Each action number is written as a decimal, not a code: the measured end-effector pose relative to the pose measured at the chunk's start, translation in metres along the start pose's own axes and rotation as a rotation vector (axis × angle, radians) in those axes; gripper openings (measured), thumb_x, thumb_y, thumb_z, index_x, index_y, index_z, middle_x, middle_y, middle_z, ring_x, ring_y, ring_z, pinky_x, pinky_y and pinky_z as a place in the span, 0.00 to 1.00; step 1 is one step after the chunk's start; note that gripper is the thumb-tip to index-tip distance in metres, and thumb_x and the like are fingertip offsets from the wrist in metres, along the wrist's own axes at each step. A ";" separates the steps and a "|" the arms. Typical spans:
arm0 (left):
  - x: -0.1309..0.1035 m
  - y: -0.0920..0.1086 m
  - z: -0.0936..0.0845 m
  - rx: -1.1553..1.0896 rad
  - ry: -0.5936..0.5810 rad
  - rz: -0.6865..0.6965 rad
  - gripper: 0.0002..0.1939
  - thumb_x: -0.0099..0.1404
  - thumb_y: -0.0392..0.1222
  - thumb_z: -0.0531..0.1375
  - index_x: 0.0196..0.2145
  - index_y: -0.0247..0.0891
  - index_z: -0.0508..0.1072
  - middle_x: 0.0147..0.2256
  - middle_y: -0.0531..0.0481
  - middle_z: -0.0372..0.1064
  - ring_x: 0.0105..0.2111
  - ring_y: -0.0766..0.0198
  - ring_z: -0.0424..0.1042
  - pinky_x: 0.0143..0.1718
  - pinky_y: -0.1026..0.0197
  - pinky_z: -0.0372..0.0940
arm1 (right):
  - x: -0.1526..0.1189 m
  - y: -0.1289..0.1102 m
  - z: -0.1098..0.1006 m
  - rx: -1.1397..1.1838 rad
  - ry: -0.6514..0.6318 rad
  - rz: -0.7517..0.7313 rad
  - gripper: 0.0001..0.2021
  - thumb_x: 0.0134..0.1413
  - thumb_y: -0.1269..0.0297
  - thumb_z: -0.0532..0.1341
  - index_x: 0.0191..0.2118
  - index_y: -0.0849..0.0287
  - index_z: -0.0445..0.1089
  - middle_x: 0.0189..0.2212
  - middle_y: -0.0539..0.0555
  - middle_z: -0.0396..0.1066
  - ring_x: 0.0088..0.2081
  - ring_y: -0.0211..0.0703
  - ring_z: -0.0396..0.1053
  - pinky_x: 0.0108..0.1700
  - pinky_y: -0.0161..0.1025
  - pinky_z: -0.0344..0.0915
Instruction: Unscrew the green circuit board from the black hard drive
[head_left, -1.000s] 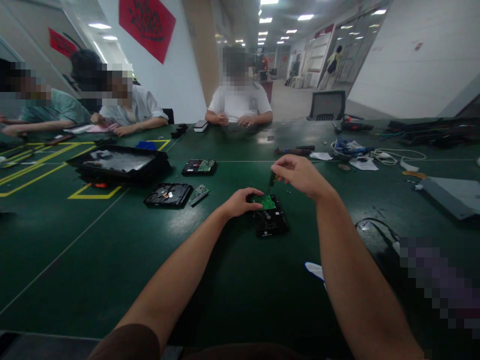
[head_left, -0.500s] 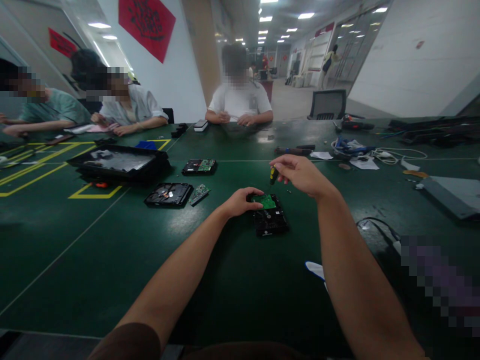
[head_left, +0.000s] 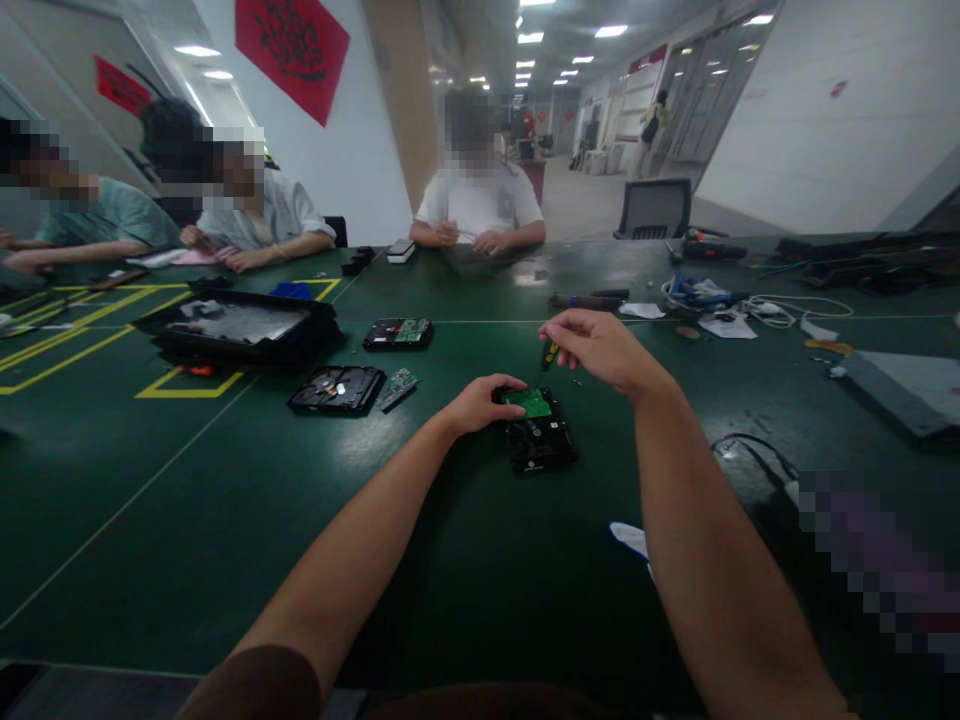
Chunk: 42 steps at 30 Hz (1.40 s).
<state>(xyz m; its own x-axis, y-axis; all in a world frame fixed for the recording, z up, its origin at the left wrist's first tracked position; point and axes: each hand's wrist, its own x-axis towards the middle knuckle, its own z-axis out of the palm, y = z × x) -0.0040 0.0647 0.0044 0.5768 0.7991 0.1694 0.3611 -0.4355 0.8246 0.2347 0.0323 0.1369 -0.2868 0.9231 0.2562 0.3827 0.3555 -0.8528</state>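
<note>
Seemingly one view only, the head camera, looking down along both forearms.

Centre of the green worktop (head_left: pixel 465 560): a black hard drive (head_left: pixel 540 432) lies flat, underside up, its green circuit board (head_left: pixel 531 403) showing at the far end. Lying this way, the board faces the person and can be reached from above.

Left hand (head_left: pixel 480 402): fingers curled and pressed on the drive's far left corner, thumb along the near edge. The grip reads as a brace, holding the drive flat against the worktop so it does not slide or turn.

Right hand (head_left: pixel 600 348): raised just above and beyond the drive, fingertips pinched together on the top of a small screwdriver (head_left: pixel 549 354) with a yellow and black handle. The tool hangs tilted, tip pointing down toward the board's far right corner; whether the tip touches the board I cannot tell. A fingertip pinch like this suits twirling a light tool.

Left of the drive, well apart: another opened drive (head_left: pixel 337 388) with a loose circuit board (head_left: pixel 398 387) just beside it, a third drive (head_left: pixel 398 333) farther back, and a black tray (head_left: pixel 236 330) inside yellow floor-style markings.

Right side: cables and paper scraps (head_left: pixel 712 300).

Far edge: three other people sit with their own hands on the worktop, clear of this work.
</note>
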 end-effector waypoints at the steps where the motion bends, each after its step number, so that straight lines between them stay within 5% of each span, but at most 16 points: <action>1: 0.000 0.000 0.000 -0.002 0.001 0.002 0.28 0.60 0.46 0.72 0.57 0.40 0.75 0.54 0.45 0.75 0.50 0.54 0.74 0.54 0.52 0.67 | 0.000 0.001 0.000 0.004 -0.002 0.008 0.12 0.64 0.54 0.62 0.41 0.56 0.77 0.30 0.55 0.74 0.28 0.40 0.69 0.30 0.42 0.65; 21: -0.001 0.001 -0.001 -0.021 -0.008 -0.013 0.29 0.60 0.45 0.72 0.58 0.40 0.75 0.54 0.44 0.75 0.50 0.54 0.74 0.54 0.50 0.68 | 0.000 0.000 -0.001 0.001 0.021 0.026 0.10 0.63 0.57 0.62 0.43 0.56 0.77 0.29 0.54 0.74 0.30 0.42 0.69 0.32 0.42 0.67; 28: 0.000 0.000 0.000 -0.008 -0.001 -0.034 0.29 0.59 0.45 0.72 0.58 0.40 0.75 0.54 0.44 0.75 0.49 0.54 0.75 0.54 0.51 0.68 | 0.000 0.001 -0.001 -0.039 0.097 0.068 0.10 0.58 0.56 0.67 0.37 0.57 0.73 0.29 0.55 0.75 0.30 0.42 0.70 0.33 0.44 0.67; 35: -0.001 0.001 0.000 -0.019 0.002 -0.025 0.29 0.60 0.45 0.72 0.58 0.39 0.75 0.54 0.44 0.75 0.49 0.54 0.75 0.55 0.51 0.68 | 0.001 0.003 -0.002 0.007 0.026 0.000 0.09 0.63 0.56 0.64 0.41 0.55 0.75 0.38 0.55 0.77 0.28 0.39 0.69 0.30 0.41 0.65; 42: 0.000 0.001 0.000 -0.003 0.001 -0.030 0.29 0.59 0.46 0.72 0.57 0.40 0.76 0.54 0.45 0.75 0.49 0.54 0.74 0.55 0.51 0.67 | 0.000 0.002 -0.001 0.059 -0.012 0.020 0.12 0.67 0.56 0.59 0.50 0.55 0.74 0.28 0.53 0.74 0.30 0.42 0.72 0.35 0.42 0.69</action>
<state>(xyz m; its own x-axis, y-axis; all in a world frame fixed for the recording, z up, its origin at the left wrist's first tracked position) -0.0040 0.0646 0.0052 0.5649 0.8124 0.1447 0.3763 -0.4097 0.8310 0.2363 0.0335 0.1352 -0.2900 0.9281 0.2333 0.3358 0.3270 -0.8834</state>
